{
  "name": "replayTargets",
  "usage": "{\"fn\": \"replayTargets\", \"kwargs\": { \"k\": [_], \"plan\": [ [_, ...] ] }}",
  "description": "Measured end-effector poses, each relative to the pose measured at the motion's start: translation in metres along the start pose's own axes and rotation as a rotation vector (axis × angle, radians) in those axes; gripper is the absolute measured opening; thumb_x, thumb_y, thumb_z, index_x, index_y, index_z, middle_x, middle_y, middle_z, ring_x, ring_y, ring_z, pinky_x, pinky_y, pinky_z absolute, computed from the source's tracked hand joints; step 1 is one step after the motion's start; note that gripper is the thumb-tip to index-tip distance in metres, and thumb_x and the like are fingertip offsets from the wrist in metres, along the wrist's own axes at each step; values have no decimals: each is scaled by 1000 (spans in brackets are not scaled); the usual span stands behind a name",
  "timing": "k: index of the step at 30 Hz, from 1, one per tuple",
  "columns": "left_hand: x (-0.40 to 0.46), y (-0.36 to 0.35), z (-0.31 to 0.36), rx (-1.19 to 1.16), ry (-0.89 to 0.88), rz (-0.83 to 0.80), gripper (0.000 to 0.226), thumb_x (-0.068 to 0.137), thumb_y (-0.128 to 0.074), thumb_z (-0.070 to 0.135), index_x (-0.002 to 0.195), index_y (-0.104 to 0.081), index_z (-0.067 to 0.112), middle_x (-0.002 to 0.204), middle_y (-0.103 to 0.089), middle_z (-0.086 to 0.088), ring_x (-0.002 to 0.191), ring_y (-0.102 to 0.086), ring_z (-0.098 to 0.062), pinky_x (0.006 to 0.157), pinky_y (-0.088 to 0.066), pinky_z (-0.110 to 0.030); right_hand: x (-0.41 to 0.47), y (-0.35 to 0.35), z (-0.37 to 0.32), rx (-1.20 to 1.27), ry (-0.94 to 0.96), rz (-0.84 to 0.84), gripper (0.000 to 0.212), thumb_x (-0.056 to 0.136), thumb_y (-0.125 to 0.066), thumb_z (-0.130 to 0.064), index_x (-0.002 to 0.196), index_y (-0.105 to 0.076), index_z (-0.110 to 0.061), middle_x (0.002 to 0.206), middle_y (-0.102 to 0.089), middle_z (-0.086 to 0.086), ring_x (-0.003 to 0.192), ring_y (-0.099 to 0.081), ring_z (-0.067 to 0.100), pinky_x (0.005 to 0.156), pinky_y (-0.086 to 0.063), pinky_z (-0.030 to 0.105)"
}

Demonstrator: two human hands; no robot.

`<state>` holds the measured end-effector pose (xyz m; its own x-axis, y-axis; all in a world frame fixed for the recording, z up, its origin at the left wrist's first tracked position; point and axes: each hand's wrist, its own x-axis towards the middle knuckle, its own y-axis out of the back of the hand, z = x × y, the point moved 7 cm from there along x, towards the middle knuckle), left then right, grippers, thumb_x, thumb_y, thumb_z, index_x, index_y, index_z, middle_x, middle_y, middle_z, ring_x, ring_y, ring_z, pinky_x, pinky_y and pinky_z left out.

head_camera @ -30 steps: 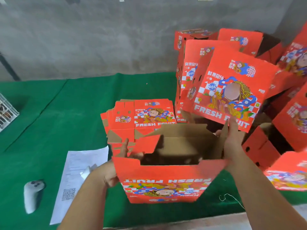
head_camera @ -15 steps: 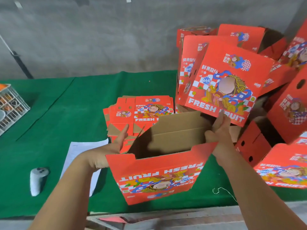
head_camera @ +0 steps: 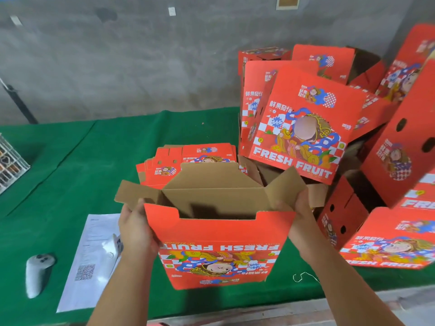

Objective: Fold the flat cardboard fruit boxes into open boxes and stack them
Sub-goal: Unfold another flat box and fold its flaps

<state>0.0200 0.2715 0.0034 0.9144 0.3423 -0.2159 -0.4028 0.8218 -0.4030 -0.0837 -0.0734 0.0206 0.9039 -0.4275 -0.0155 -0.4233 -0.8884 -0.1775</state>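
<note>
A red "FRESH FRUIT" cardboard box stands opened up in front of me, its brown flaps spread and its print upside down toward me. My left hand grips its left side near the top corner. On the opposite side my right hand holds the right edge, thumb on the brown flap. Behind the box a stack of flat boxes lies on the green table. To the right, folded red boxes are heaped against the wall.
A white sheet with a QR code lies left of the box, and a grey controller further left. A wire crate sits at the left edge. The grey wall runs along the back. The table's front edge is just below the box.
The box has been squared up and turned level. My left hand went from a flat touch on the side flap to a grip on the left side; my right hand shifted onto the right edge.
</note>
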Motion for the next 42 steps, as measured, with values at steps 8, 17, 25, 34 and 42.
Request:
{"fn": "replayTargets", "kwargs": {
  "k": [8, 17, 25, 34, 42],
  "plan": [
    [-4, -10, 13, 291, -281, 101, 10, 90, -55, 22, 84, -61, 27, 86, -66, -3, 79, -58, -23, 74, -50, -48, 2, 0, -5, -261, 57, -104, 71, 92, -74, -37, 151, -35, -33, 130, -63, 3, 104, -68, 19, 85, -59, 38],
    [-12, -25, 32, 601, -683, -6, 68, 90, -39, 6, 154, -32, 30, 137, -56, 6, 109, -54, -2, 90, -39, -19, 18, 19, -3, -171, 215, 208, 71, 102, -54, 4, 133, -24, -52, 129, -55, -6, 109, -62, -9, 80, -55, 17],
    [-25, -50, 41, 1108, -1020, -23, 38, 93, -46, 19, 117, -73, 28, 98, -68, 6, 103, -51, -32, 93, -34, -37, 21, 4, 1, -286, 196, 25, 29, 101, -49, -43, 115, -71, -32, 108, -73, -1, 100, -68, 7, 85, -56, 25],
    [-35, -60, 18, 1057, -1106, -488, 17, 94, -60, 28, 104, -73, 31, 103, -74, 20, 89, -67, -13, 79, -52, -49, 24, -25, -14, -776, 308, -203, 107, 97, -62, -2, 159, 10, -50, 167, 2, -31, 141, -42, -2, 99, -37, 3],
    [-14, -102, 4, 1652, -908, -517, 40, 99, -36, 61, 130, -49, 38, 87, -71, 2, 89, -69, -29, 76, -51, -37, 20, -31, -14, -894, 407, -233, 73, 98, -50, 10, 159, -31, -26, 159, -39, -12, 136, -49, -1, 112, -43, 27]
  ]
}}
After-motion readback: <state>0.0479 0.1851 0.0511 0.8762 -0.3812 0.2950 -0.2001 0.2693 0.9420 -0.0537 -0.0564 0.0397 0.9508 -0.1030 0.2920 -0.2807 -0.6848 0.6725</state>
